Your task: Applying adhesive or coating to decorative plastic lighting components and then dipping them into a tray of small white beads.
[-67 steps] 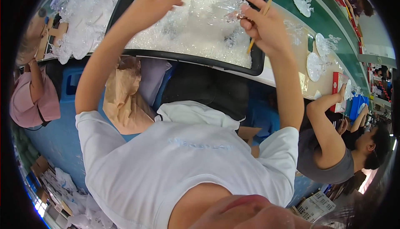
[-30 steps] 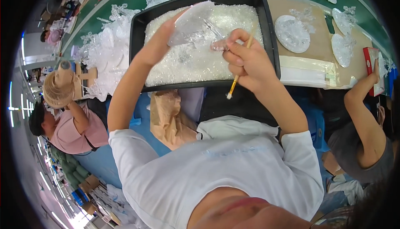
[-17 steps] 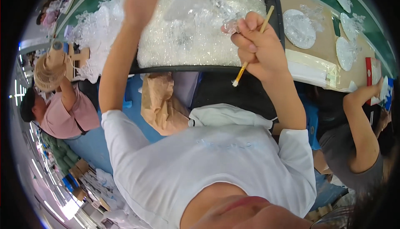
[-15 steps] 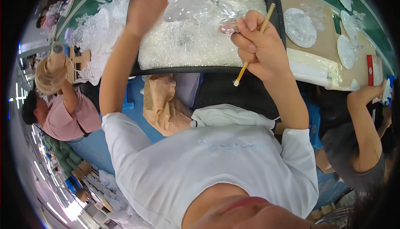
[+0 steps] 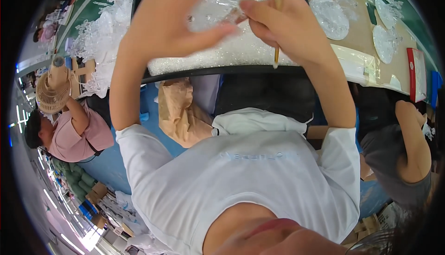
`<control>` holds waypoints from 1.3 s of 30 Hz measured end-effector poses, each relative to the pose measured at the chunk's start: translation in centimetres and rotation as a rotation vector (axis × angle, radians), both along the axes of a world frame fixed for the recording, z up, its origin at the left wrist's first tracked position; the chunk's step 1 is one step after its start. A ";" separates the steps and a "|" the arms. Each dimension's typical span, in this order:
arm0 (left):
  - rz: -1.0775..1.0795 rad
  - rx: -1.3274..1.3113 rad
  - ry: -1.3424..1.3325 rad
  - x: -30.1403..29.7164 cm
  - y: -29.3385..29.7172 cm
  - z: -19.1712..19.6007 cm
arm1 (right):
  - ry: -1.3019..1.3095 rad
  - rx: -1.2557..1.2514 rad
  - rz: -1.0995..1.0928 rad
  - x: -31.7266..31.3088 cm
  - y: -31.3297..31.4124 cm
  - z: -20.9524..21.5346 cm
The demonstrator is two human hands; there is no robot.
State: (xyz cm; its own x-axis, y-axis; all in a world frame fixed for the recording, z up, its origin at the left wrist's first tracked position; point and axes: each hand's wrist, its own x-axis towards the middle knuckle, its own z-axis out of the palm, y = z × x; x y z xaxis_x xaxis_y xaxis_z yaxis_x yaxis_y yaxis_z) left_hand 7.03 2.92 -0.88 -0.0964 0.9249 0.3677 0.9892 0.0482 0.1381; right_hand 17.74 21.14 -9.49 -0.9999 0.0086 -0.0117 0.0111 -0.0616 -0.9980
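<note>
My right hand (image 5: pixel 291 25) is closed around a thin paintbrush (image 5: pixel 276 56), its yellowish handle upright and its pale tip pointing down. The same fingers reach to a clear, glittery plastic ornament (image 5: pixel 222 3), partly hidden behind both hands. Motion smears my left hand (image 5: pixel 174 20), which is in front of the ornament's left side with its thumb stretched to the right, away from the fingers. Its fingertips run past the upper edge. Below the hands lies a black tray (image 5: pixel 204 71) filled with clear beads or granules (image 5: pixel 185 59).
Clear branching plastic pieces (image 5: pixel 104 37) are heaped left of the tray. On the right, round clear ornaments (image 5: pixel 330 18) rest on brown board, near a red-edged box (image 5: pixel 416 75). A crumpled paper bag (image 5: pixel 178 111) stands below the tray. Co-workers sit on both sides.
My left hand has come down and right, across the tray. My right hand has risen slightly, and the brush has turned from slanting to nearly upright. The ornament is now more hidden.
</note>
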 end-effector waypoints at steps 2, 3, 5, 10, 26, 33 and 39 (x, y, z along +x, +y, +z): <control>-0.032 -0.055 0.176 0.5 2.4 -1.4 | 0.114 0.057 -0.152 -1.4 -0.7 1.3; -0.005 -0.016 0.120 0.3 2.8 -2.1 | 0.249 0.104 -0.268 -1.9 -1.0 2.6; 0.038 0.037 0.067 -0.5 2.9 -2.5 | 0.147 0.227 -0.177 -2.3 0.0 4.8; 0.032 0.087 -0.120 -1.8 2.8 -3.0 | 0.142 0.125 -0.048 -2.0 1.7 6.2; 0.472 0.346 -0.048 -4.2 0.9 -6.5 | 0.875 -0.129 -0.415 2.3 2.0 -1.2; 0.548 0.447 -0.052 -3.3 0.3 -6.9 | 0.630 0.062 -0.598 2.6 -1.9 -2.9; 0.536 0.387 0.044 -2.7 0.3 -5.6 | 0.743 0.289 -0.436 3.1 -1.5 -3.0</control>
State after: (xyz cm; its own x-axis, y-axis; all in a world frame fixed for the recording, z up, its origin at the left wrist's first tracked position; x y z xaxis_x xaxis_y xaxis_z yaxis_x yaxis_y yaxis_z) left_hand 4.37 3.21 -6.53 -0.4841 0.5532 0.6780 0.8471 0.4903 0.2048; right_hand 20.82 19.63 -12.49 -0.6562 0.2905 0.6964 -0.6072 0.3447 -0.7159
